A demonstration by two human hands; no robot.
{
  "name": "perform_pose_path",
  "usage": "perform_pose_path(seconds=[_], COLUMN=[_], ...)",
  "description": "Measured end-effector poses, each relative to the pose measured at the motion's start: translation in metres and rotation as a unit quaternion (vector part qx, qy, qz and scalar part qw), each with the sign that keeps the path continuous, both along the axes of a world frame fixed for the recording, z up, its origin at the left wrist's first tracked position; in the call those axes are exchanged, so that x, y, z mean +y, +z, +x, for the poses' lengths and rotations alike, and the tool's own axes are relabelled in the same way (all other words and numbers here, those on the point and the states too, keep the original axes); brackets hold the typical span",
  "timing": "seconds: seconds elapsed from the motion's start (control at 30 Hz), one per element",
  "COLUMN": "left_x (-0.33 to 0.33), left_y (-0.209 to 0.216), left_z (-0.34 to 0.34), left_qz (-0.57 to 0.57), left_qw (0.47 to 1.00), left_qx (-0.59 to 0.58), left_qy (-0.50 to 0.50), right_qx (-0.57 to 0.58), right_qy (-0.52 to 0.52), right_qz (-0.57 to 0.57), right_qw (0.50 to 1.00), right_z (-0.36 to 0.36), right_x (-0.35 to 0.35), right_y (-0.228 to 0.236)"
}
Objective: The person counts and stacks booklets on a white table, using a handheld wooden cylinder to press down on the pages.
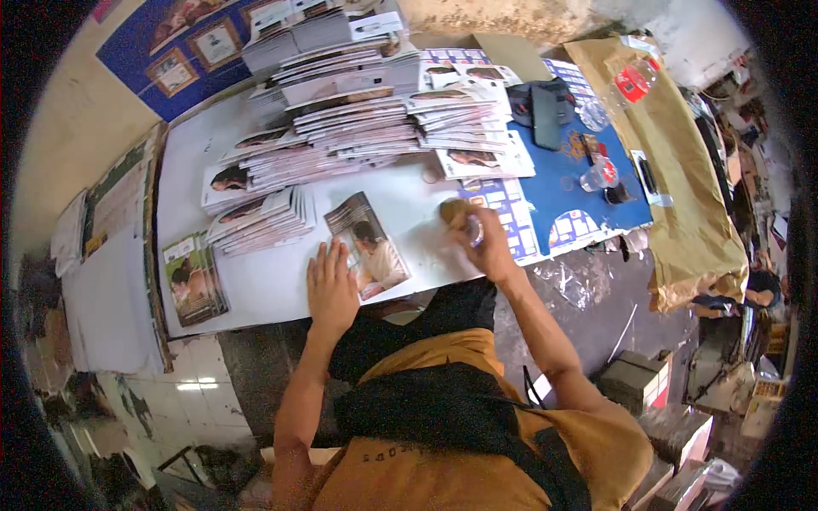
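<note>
Presently, a glossy booklet (368, 243) lies flat near the front edge of a white surface (281, 289), just in front of the person, its cover a photograph in dark brown and cream with a figure in pale clothing. The left hand (333, 285) rests at its left edge, fingers extended and slightly spread, gripping nothing. The right hand (484, 243), to the right of the booklet, has its fingers curled narrow around a small, shiny object (475, 230), beside a brown piece (453, 210) (both too blurred to identify).

To the right, a clear bottle with a red label (600, 175) lies on a blue sheet (554, 183) near a small dark cup (619, 194); another red-labelled bottle (635, 83) lies on brown paper (682, 204). What any of them contains cannot be told.

The booklet's long axis runs aslant, from far left to near right, its far end toward tall stacks of booklets (349, 128) and its near end toward the person, with the pictured figure's head toward the far end. Left of it sits a green-covered pile (195, 277).
</note>
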State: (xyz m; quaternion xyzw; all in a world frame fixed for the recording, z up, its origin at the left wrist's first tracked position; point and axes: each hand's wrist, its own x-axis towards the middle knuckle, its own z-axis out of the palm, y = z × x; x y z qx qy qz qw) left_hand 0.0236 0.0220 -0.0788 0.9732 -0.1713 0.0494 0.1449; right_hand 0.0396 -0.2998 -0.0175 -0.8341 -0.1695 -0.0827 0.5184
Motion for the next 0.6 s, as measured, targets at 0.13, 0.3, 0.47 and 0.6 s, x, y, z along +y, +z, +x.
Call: perform_pose_path(seconds=[0.13,0.3,0.47,0.6], left_x=[0.001,0.004,-0.021,0.000], left_y=[0.005,0.004,0.020,0.009], left_z=[-0.003,0.001,0.023,0.004], left_qz=[-0.004,-0.002,-0.052,-0.031], left_qw=[1.000,1.000,0.997,0.999], left_qx=[-0.009,-0.020,0.054,0.008], left_qy=[0.000,0.002,-0.011,0.002], right_qx=[-0.059,-0.094,-0.153,-0.123], right_qy=[0.147,0.060,0.021,0.144], right_qz=[-0.311,-0.367,-0.279,-0.283], right_qw=[0.937,0.924,0.948,0.940], right_z=[0.013,0.088,0.135,0.091], right_x=[0.055,0.090,0.078,0.088], right_y=[0.008,-0.022,-0.044,-0.044])
